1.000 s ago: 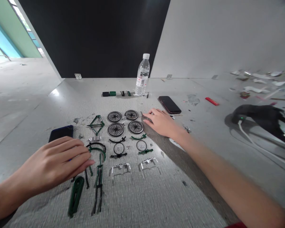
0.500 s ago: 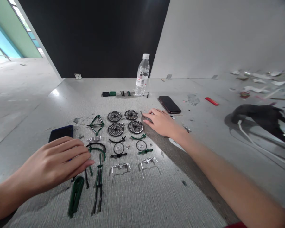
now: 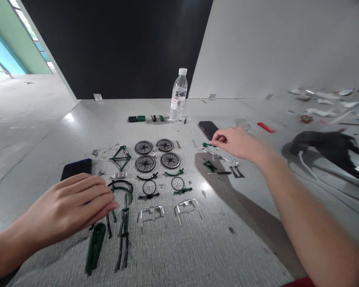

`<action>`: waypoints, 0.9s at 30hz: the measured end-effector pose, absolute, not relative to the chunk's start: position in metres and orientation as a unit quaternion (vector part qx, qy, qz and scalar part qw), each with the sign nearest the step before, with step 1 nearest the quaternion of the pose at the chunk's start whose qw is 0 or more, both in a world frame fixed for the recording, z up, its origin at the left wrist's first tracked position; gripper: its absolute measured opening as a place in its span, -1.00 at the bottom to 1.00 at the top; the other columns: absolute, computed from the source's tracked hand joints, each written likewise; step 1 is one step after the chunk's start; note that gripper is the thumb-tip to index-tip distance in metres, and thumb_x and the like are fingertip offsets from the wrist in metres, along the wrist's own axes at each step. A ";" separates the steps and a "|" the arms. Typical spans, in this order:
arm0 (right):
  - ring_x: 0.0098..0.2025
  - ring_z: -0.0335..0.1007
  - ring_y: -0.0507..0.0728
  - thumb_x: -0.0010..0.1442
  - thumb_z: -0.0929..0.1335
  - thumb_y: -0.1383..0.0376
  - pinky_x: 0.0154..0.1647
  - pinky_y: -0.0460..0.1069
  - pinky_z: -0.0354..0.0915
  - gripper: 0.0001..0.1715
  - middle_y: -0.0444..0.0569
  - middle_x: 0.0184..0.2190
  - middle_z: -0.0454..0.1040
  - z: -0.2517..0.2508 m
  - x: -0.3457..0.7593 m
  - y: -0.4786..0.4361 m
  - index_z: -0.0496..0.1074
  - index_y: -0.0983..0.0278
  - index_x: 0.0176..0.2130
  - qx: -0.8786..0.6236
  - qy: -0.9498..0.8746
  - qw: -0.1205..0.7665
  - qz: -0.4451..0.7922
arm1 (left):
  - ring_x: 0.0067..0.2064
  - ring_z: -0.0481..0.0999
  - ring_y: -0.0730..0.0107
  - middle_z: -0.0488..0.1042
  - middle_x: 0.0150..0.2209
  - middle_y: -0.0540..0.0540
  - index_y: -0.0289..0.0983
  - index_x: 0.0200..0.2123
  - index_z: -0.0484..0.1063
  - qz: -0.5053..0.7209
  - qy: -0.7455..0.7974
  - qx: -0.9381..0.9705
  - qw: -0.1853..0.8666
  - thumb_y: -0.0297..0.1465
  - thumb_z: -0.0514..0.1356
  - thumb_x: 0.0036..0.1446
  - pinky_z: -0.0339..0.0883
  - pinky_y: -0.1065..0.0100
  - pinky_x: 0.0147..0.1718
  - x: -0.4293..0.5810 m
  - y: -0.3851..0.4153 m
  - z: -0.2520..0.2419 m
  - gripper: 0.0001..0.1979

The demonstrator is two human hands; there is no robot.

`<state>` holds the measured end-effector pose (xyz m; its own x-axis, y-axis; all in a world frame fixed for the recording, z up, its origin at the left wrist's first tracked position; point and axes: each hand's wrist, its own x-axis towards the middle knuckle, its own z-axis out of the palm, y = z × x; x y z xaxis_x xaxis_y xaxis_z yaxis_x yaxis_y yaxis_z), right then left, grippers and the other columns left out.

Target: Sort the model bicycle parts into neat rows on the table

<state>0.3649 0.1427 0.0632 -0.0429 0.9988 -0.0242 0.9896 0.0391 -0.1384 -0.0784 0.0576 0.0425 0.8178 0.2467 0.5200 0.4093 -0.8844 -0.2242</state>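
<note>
My left hand (image 3: 74, 203) rests at the left with its fingers stretched out, above small black and green bars, near the curved mudguards (image 3: 124, 185) and a dark green chain-cover-like piece (image 3: 95, 249). My right hand (image 3: 237, 142) has thumb and forefinger pinched together at a small green part (image 3: 206, 144); whether something is between the fingertips is hidden. Close by lie a small black-handled screwdriver (image 3: 223, 172), a green bracket (image 3: 211, 166) and small metal pieces. Spoked miniature wheels (image 3: 145, 163) sit mid-table beside a green bicycle frame (image 3: 120, 158) and a thin grey pin (image 3: 178, 144).
A water bottle (image 3: 178, 97) stands at the back by the panel. A phone (image 3: 208, 129) lies behind my right hand, and a dark blue-edged phone (image 3: 77, 167) behind my left. Farther right are a red cutter (image 3: 265, 127) and a black object with a white cable (image 3: 320, 149).
My right hand has moved right, from beside the wheels to the small green part, and its fingers have closed to a pinch. The thin grey pin lies beside the wheels. My left hand stays put.
</note>
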 end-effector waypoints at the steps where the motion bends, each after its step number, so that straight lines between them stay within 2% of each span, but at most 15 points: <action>1: -0.41 0.38 0.14 0.32 0.30 0.07 -0.38 0.08 0.20 -0.70 0.01 -0.30 0.59 0.063 0.371 0.143 0.54 0.17 -0.21 -0.694 -0.716 0.017 0.076 | -0.27 0.53 0.34 0.57 -0.34 -0.01 -0.27 -0.26 0.48 -0.246 -0.176 -0.939 0.165 -0.42 0.14 0.40 0.39 0.23 -0.24 -0.078 0.058 0.042 -0.84; 4: -0.41 0.40 0.14 0.26 0.34 0.14 -0.39 0.09 0.20 -0.78 0.05 -0.28 0.60 0.057 0.380 0.144 0.54 0.19 -0.25 -0.693 -0.713 -0.026 0.109 | -0.28 0.54 0.33 0.58 -0.34 -0.01 -0.26 -0.27 0.49 -0.244 -0.179 -0.939 0.162 -0.41 0.16 0.38 0.42 0.23 -0.25 -0.079 0.058 0.041 -0.85; 7: -0.41 0.41 0.16 0.21 0.37 0.15 -0.40 0.10 0.21 -0.80 0.11 -0.27 0.60 0.046 0.380 0.147 0.53 0.22 -0.31 -0.684 -0.719 -0.007 0.124 | -0.29 0.56 0.32 0.59 -0.33 -0.01 -0.24 -0.25 0.50 -0.240 -0.186 -0.941 0.152 -0.41 0.17 0.36 0.45 0.23 -0.28 -0.080 0.058 0.039 -0.87; 14: -0.50 0.35 0.13 0.19 0.36 0.06 -0.50 0.07 0.19 -0.72 0.07 -0.35 0.58 0.028 0.382 0.157 0.52 0.18 -0.37 -0.656 -0.748 0.015 0.101 | -0.29 0.56 0.37 0.58 -0.33 0.07 -0.21 -0.26 0.48 -0.249 -0.205 -0.935 0.145 -0.38 0.17 0.35 0.47 0.26 -0.27 -0.080 0.058 0.037 -0.89; 21: -0.28 0.45 0.22 0.28 0.31 0.07 -0.39 0.11 0.29 -0.70 0.11 -0.19 0.57 0.021 0.359 0.156 0.51 0.19 -0.31 -0.614 -0.784 0.073 0.059 | -0.26 0.55 0.32 0.59 -0.30 -0.02 -0.24 -0.25 0.50 -0.227 -0.191 -0.944 0.142 -0.42 0.20 0.34 0.41 0.22 -0.22 -0.083 0.058 0.036 -0.91; 27: -0.25 0.43 0.22 0.33 0.27 0.10 -0.38 0.11 0.26 -0.71 0.08 -0.18 0.54 0.007 0.350 0.159 0.50 0.18 -0.27 -0.595 -0.801 0.071 0.014 | -0.28 0.55 0.33 0.58 -0.32 -0.02 -0.26 -0.25 0.49 -0.232 -0.179 -0.944 0.150 -0.42 0.20 0.35 0.41 0.22 -0.25 -0.081 0.058 0.038 -0.90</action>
<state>0.3501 0.1592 0.0070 -0.2825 0.9543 0.0970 0.9504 0.2922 -0.1067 -0.0806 0.0584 0.0383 0.8283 0.2691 0.4915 0.4079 -0.8909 -0.1996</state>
